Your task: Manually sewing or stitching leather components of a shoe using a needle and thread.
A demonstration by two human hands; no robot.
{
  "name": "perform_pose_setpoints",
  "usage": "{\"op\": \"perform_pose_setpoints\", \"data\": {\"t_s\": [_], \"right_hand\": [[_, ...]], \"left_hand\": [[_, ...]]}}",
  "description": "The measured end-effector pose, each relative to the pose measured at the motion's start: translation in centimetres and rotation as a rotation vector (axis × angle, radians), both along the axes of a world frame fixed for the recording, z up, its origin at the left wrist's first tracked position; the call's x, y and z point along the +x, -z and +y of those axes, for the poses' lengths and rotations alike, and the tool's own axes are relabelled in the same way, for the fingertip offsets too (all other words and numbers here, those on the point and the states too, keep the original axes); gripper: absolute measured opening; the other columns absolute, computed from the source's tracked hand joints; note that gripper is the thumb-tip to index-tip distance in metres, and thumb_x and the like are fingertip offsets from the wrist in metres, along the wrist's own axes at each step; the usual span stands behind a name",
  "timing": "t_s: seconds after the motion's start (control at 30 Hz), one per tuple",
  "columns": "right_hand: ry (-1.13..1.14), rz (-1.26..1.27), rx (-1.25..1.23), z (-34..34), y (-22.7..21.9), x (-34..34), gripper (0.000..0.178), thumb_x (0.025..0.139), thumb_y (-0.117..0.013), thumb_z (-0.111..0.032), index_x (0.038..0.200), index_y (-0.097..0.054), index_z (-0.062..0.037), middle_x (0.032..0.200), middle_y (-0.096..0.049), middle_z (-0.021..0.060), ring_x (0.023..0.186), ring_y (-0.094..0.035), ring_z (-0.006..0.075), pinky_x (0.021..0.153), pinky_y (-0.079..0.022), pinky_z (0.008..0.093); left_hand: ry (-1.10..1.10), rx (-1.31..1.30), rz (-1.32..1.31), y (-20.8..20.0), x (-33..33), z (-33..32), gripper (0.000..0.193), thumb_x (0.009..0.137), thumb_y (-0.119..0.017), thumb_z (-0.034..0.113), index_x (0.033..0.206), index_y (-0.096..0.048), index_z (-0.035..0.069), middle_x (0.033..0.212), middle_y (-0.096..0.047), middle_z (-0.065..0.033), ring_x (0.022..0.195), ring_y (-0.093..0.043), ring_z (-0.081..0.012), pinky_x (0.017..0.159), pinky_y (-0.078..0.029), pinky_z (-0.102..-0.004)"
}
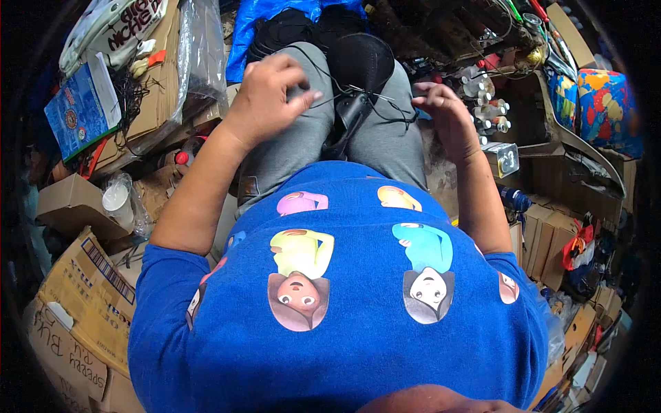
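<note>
Between my knees sits a black shoe, its rounded end away from me and a narrow, shiny black part pointing back toward my lap. Thin black thread loops over its near end, where a slim metal, needle-like piece shows. To the left, my left hand is raised above my thigh, fingers curled and thumb out, slightly blurred; a strand runs from it toward the shoe. My right hand hangs over the other thigh with its fingertips pinched close to the thread's loop.
Small bottles with white caps stand right of my right hand, near a clear plastic container. Flattened cardboard and a blue booklet lie at left. A white cup sits by a cardboard box. Blue sheeting is ahead.
</note>
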State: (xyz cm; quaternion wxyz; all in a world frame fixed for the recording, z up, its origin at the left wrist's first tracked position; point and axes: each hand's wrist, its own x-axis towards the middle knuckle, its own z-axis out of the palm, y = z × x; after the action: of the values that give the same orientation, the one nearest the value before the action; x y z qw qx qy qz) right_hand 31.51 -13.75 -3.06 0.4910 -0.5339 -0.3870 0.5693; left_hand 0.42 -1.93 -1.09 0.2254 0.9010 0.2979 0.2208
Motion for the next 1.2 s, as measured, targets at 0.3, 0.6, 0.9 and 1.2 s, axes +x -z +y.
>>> {"op": "perform_pose_setpoints", "data": {"t_s": [0.3, 0.6, 0.9, 1.2], "right_hand": [[-0.045, -0.588, 0.126, 1.6, 0.2, -4.6, 0.019, 0.074, -0.075, -0.017, 0.085, -0.068, -0.0032, 0.088, -0.054, 0.0027, 0.075, -0.053, 0.0091, 0.067, -0.044, 0.0227], [-0.062, -0.653, 0.197, 1.4, 0.6, -4.1, 0.016, 0.072, -0.075, -0.013, 0.076, -0.064, -0.0019, 0.085, -0.055, 0.0024, 0.076, -0.054, 0.0097, 0.068, -0.044, 0.023], [-0.097, -0.614, 0.153, 1.5, 0.3, -3.8, 0.017, 0.072, -0.076, -0.014, 0.076, -0.064, -0.0019, 0.085, -0.054, 0.0017, 0.078, -0.053, 0.0107, 0.07, -0.043, 0.0244], [-0.087, -0.57, 0.141, 1.6, 0.4, -3.7, 0.017, 0.072, -0.076, -0.014, 0.074, -0.064, -0.002, 0.082, -0.054, 0.0015, 0.077, -0.053, 0.0104, 0.07, -0.043, 0.0244]], "left_hand": [[0.158, 0.17, 0.056, 2.1, 2.8, 1.7, 0.02, 0.074, -0.067, 0.011, 0.093, -0.064, 0.01, 0.113, -0.056, -0.007, 0.108, -0.053, -0.0275, 0.09, -0.041, -0.0374], [0.07, 0.243, -0.071, 2.5, 1.4, 0.0, 0.016, 0.07, -0.071, 0.012, 0.081, -0.062, 0.004, 0.103, -0.059, -0.0064, 0.094, -0.056, -0.0274, 0.082, -0.043, -0.0347], [0.091, -0.041, -0.039, 2.3, 0.3, 1.3, 0.018, 0.071, -0.068, 0.005, 0.089, -0.062, 0.002, 0.099, -0.059, -0.01, 0.098, -0.055, -0.0274, 0.086, -0.044, -0.0347], [0.188, 0.03, -0.095, 2.0, 2.3, 3.7, 0.028, 0.074, -0.062, -0.002, 0.101, -0.062, 0.008, 0.108, -0.056, -0.0092, 0.103, -0.054, -0.0273, 0.088, -0.044, -0.034]]}}
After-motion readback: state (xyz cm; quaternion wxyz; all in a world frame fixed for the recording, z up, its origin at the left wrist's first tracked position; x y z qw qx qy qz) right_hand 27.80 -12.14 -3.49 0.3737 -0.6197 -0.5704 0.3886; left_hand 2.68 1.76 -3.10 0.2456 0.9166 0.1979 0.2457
